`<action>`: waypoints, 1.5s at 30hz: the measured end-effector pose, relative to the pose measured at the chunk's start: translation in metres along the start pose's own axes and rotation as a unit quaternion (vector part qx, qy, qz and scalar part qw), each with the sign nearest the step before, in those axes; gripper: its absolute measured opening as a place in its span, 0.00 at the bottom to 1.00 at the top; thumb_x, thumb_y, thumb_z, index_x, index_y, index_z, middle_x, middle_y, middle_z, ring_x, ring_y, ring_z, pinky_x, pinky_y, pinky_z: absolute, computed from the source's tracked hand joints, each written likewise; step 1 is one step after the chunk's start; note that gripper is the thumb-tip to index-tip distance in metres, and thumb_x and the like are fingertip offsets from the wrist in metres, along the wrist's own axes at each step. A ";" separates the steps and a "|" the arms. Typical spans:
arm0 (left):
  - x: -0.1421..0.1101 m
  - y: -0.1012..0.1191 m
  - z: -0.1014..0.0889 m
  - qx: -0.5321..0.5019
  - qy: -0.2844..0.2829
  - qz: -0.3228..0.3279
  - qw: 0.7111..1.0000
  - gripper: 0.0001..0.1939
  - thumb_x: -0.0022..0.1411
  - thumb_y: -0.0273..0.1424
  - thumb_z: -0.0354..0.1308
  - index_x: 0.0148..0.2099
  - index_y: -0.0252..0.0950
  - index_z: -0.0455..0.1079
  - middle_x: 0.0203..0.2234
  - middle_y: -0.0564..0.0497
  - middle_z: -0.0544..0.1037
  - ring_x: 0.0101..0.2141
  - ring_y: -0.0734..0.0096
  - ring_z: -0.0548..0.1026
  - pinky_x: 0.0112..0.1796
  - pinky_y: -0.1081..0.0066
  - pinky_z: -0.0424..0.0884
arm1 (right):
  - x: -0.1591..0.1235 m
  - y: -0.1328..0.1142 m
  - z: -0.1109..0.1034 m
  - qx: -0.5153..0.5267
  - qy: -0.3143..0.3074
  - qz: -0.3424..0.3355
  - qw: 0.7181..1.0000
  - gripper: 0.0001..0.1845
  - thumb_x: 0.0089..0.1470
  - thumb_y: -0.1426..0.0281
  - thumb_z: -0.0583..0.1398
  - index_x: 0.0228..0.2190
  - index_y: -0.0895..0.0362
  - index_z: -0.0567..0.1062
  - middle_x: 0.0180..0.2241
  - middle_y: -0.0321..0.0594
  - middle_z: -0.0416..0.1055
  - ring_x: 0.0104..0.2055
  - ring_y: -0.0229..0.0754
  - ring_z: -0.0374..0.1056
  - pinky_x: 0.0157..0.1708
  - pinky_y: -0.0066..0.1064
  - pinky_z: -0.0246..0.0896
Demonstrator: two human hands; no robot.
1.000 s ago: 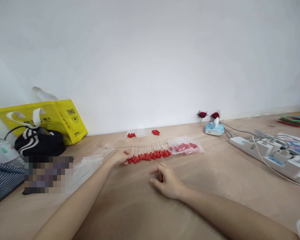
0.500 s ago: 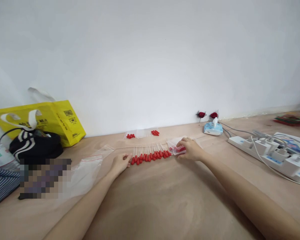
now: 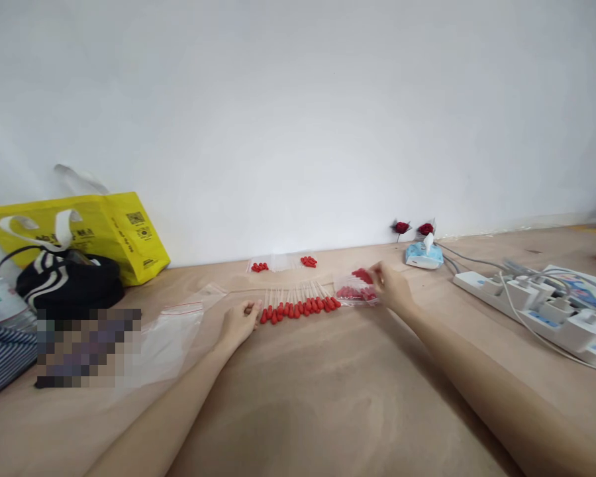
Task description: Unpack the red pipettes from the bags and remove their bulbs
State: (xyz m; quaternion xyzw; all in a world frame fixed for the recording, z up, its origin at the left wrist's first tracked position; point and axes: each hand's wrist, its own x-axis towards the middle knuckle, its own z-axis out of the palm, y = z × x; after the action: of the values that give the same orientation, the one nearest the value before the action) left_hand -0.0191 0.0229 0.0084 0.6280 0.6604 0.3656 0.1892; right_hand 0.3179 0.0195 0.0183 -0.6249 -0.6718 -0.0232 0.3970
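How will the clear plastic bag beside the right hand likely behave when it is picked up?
The clear plastic bag would probably be floppy, since its film looks thin and see-through. It is likely light, as only small, slim red-ended pieces show inside. Those pieces may slide about, because they seem to lie loose.

No word or number can be read. The yellow bag (image 3: 106, 215) bears dark characters (image 3: 84, 232) on its front, partly behind a handle (image 3: 63, 228) and too blurred to make out. Its side panel carries two square codes (image 3: 136, 218), small lettering (image 3: 122, 233) and a dark mark (image 3: 149, 262) near the bottom, all illegible.
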 end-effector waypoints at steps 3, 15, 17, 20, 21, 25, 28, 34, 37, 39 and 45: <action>0.000 0.002 -0.002 0.015 0.055 0.024 0.998 0.15 0.52 0.40 0.49 0.32 0.34 0.67 0.23 0.50 0.73 0.21 0.69 0.71 0.27 0.71 0.67 | 0.003 -0.010 -0.012 0.130 0.132 0.082 0.979 0.12 0.54 0.62 0.47 0.30 0.57 0.62 0.24 0.40 0.70 0.24 0.38 0.65 0.24 0.29 0.57; -0.044 0.043 -0.018 -0.021 -0.039 0.195 0.980 0.12 0.55 0.37 0.48 0.31 0.34 0.68 0.26 0.51 0.74 0.30 0.69 0.71 0.33 0.73 0.66 | -0.069 -0.112 0.042 0.507 -0.195 0.274 0.793 0.16 0.42 0.59 0.59 0.21 0.57 0.60 0.16 0.30 0.62 0.17 0.32 0.60 0.19 0.26 0.57; -0.057 0.045 -0.018 -0.007 -0.107 0.230 0.967 0.10 0.54 0.35 0.50 0.33 0.35 0.68 0.30 0.50 0.74 0.34 0.68 0.71 0.38 0.71 0.65 | -0.080 -0.120 0.048 0.535 -0.238 0.304 0.751 0.16 0.41 0.60 0.60 0.23 0.58 0.61 0.16 0.30 0.63 0.17 0.32 0.60 0.19 0.26 0.58; -0.071 0.042 -0.017 0.004 -0.192 0.279 0.941 0.11 0.54 0.34 0.52 0.40 0.36 0.67 0.37 0.48 0.72 0.39 0.66 0.69 0.42 0.67 0.64 | -0.084 -0.122 0.047 0.549 -0.289 0.303 0.723 0.16 0.37 0.62 0.62 0.21 0.59 0.63 0.16 0.30 0.64 0.17 0.31 0.61 0.20 0.26 0.57; -0.074 0.039 -0.017 0.009 -0.212 0.290 0.933 0.13 0.54 0.34 0.53 0.42 0.36 0.66 0.40 0.48 0.71 0.41 0.66 0.68 0.43 0.66 0.64 | -0.083 -0.121 0.045 0.543 -0.310 0.296 0.722 0.15 0.37 0.63 0.62 0.21 0.59 0.64 0.15 0.31 0.65 0.17 0.32 0.61 0.20 0.26 0.57; -0.077 0.026 -0.020 0.037 -0.250 0.294 0.922 0.18 0.54 0.35 0.54 0.48 0.37 0.62 0.43 0.47 0.69 0.43 0.65 0.67 0.44 0.65 0.64 | -0.077 -0.112 0.034 0.507 -0.397 0.283 0.711 0.09 0.33 0.73 0.61 0.23 0.62 0.68 0.16 0.33 0.68 0.18 0.33 0.64 0.21 0.26 0.59; -0.074 0.023 -0.021 0.039 -0.262 0.300 0.916 0.19 0.55 0.35 0.54 0.49 0.37 0.61 0.44 0.47 0.69 0.43 0.66 0.67 0.44 0.66 0.64 | -0.077 -0.107 0.031 0.502 -0.406 0.278 0.711 0.16 0.30 0.78 0.60 0.28 0.62 0.67 0.16 0.32 0.68 0.18 0.33 0.64 0.22 0.26 0.60; -0.073 0.039 -0.006 0.028 -0.243 0.342 0.907 0.13 0.59 0.27 0.47 0.47 0.39 0.66 0.43 0.48 0.68 0.43 0.69 0.67 0.45 0.67 0.63 | -0.085 -0.109 0.037 0.508 -0.357 0.266 0.738 0.29 0.27 0.77 0.63 0.36 0.59 0.60 0.16 0.27 0.68 0.17 0.34 0.64 0.19 0.26 0.58; -0.073 0.041 0.003 0.042 -0.234 0.382 0.893 0.13 0.59 0.24 0.47 0.44 0.40 0.69 0.42 0.48 0.67 0.42 0.69 0.67 0.43 0.68 0.64 | -0.088 -0.112 0.037 0.519 -0.351 0.248 0.739 0.32 0.26 0.74 0.64 0.36 0.58 0.57 0.14 0.25 0.67 0.15 0.33 0.62 0.18 0.25 0.56; -0.072 0.038 0.007 0.040 -0.229 0.404 0.885 0.13 0.58 0.23 0.47 0.40 0.39 0.71 0.40 0.48 0.68 0.41 0.70 0.68 0.41 0.69 0.65 | -0.089 -0.113 0.036 0.523 -0.349 0.245 0.738 0.32 0.25 0.74 0.65 0.35 0.58 0.56 0.13 0.25 0.66 0.14 0.32 0.60 0.17 0.24 0.55; -0.070 0.027 0.011 -0.016 -0.175 0.458 0.872 0.09 0.57 0.24 0.51 0.35 0.36 0.73 0.34 0.48 0.70 0.35 0.73 0.70 0.36 0.74 0.67 | -0.088 -0.114 0.033 0.510 -0.362 0.249 0.739 0.32 0.25 0.74 0.65 0.35 0.58 0.56 0.14 0.26 0.68 0.14 0.31 0.59 0.16 0.22 0.50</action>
State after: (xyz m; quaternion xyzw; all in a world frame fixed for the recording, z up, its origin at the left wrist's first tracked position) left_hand 0.0171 -0.0436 0.0060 0.9105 0.2490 0.3059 0.1238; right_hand 0.1951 -0.0603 -0.0013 -0.4348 -0.4971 0.6507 0.3748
